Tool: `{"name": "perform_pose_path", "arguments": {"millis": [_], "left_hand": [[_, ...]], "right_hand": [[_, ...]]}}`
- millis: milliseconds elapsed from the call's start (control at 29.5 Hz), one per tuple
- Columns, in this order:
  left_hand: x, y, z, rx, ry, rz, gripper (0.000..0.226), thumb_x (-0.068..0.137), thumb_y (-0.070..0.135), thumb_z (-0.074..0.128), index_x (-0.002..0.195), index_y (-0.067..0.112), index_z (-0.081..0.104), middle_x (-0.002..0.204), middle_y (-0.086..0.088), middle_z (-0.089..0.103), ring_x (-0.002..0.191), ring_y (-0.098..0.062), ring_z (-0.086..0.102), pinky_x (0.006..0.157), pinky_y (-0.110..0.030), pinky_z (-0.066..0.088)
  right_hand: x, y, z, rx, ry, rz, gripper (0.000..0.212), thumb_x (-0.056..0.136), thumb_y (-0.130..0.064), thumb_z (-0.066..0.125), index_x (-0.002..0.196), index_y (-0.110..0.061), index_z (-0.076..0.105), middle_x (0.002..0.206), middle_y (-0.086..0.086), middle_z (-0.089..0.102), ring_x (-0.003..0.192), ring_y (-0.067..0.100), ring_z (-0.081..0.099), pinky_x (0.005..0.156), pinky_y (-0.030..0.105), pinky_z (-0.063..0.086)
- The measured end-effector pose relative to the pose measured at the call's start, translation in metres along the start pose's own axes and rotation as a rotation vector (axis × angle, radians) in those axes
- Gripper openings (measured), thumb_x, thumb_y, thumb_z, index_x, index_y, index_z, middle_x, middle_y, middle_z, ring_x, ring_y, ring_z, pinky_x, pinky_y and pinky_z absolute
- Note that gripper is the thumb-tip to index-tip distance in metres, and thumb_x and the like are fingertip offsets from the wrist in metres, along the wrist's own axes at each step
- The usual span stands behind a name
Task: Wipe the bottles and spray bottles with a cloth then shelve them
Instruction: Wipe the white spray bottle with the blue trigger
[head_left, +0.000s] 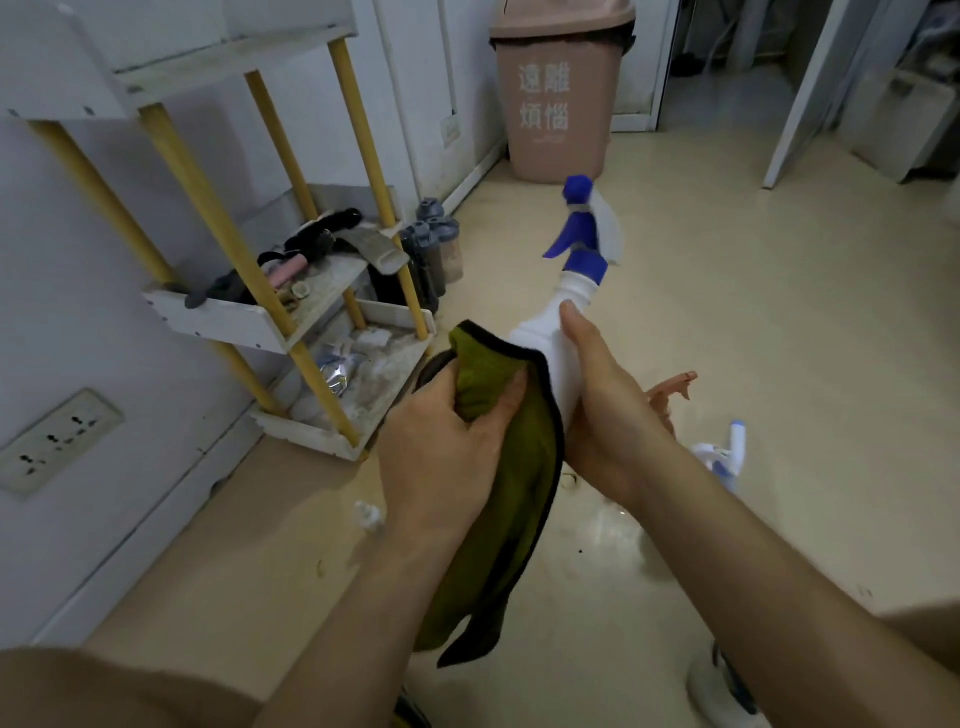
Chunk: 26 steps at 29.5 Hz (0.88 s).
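Note:
My right hand (608, 410) grips a white spray bottle (550, 338) with a blue trigger head (582, 228), held tilted with the head pointing away from me. My left hand (447, 431) clutches a green cloth (498, 467) with a dark edge, pressed against the bottle's left side; the rest of the cloth hangs down. On the floor behind my right hand lie an orange-pink spray trigger (672, 389) and a white spray bottle with blue trigger (724, 457), both partly hidden. Several grey-capped bottles (434, 244) stand beside the shelf.
A white shelf rack with yellow posts (270, 322) stands at the left against the wall, its lower tiers cluttered and dusty. A pink trash bin (558, 98) stands at the back. A wall socket (57, 441) is low on the left. My shoe (722, 686) shows bottom right.

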<state>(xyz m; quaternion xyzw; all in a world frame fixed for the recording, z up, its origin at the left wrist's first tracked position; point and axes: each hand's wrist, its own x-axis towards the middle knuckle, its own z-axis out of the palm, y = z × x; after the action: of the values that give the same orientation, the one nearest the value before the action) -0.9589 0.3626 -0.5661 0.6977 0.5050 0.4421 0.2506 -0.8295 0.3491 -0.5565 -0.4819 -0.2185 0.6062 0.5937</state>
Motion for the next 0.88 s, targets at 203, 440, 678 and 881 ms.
{"name": "perform_pose_path", "arguments": {"millis": [203,440,678,881], "left_hand": [[0.010,0.011,-0.008,-0.430,-0.070,-0.315,0.024,0.071,0.052,0.070,0.080,0.031,0.066,0.072,0.018,0.071,0.071,0.001,0.066,0.068,-0.023,0.054],[0.011,0.028,-0.008,-0.683,-0.284,-0.580,0.041,0.099,0.053,0.037,0.091,0.028,0.070,0.083,0.001,0.076,0.085,-0.017,0.072,0.083,-0.038,0.056],[0.007,0.035,0.003,-0.052,-0.132,-0.216,0.041,0.101,0.040,0.034,0.090,0.016,0.064,0.087,-0.002,0.066,0.089,-0.022,0.061,0.085,-0.043,0.048],[0.042,0.048,-0.007,-0.286,-0.270,-0.428,0.041,0.102,0.037,0.035,0.078,0.017,0.061,0.079,-0.002,0.064,0.082,-0.021,0.061,0.080,-0.038,0.048]], "right_hand": [[-0.007,0.002,-0.003,0.057,-0.064,-0.027,0.056,0.075,-0.059,0.061,0.109,-0.015,0.065,0.087,0.009,0.074,0.082,0.024,0.071,0.083,0.040,0.056],[-0.014,0.005,0.020,-0.433,0.052,-0.466,0.028,0.089,-0.053,0.057,0.083,-0.025,0.061,0.076,-0.005,0.064,0.072,0.010,0.064,0.068,0.027,0.051],[-0.010,0.027,0.016,-0.444,0.115,-0.446,0.018,0.099,-0.042,0.047,0.091,-0.026,0.052,0.071,-0.009,0.058,0.068,0.008,0.055,0.062,0.025,0.042],[-0.014,0.013,0.013,-0.519,-0.008,-0.529,0.028,0.095,-0.044,0.051,0.089,-0.017,0.054,0.072,0.001,0.053,0.067,0.020,0.051,0.064,0.034,0.042]]}}
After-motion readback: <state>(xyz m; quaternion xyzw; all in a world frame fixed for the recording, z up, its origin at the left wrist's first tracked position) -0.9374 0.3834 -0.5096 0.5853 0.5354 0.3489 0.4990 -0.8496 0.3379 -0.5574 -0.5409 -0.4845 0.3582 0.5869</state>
